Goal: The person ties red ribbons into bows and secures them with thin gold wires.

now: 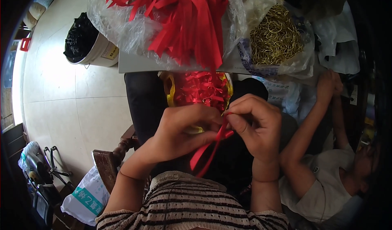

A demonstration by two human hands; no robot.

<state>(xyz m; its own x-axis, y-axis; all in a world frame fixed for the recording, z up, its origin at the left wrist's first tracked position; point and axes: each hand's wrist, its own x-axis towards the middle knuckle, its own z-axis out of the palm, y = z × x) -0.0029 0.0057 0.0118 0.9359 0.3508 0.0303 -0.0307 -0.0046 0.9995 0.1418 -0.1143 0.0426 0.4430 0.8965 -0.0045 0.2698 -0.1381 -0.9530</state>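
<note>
In front of my chest, both hands work at one red ribbon (198,158), whose loop hangs down below the fingers. My left hand (181,128) grips it between thumb and fingers. With thumb and forefinger, my right hand (258,122) pinches the ribbon's upper end; a small gold-coloured bit seems to show at the fingertips, too small to make out. Just beyond the hands, a container lined with a yellow bag (170,92) holds many red ribbon pieces (200,87), some with gold wire parts on them.
On the grey table (141,65) lie long red ribbons (192,34) on clear plastic (122,26), beside a bag of gold wire hooks (275,38). At left are a white bucket (100,52) with a black bag and a wooden chair (108,164). Another person (322,181) sits at right.
</note>
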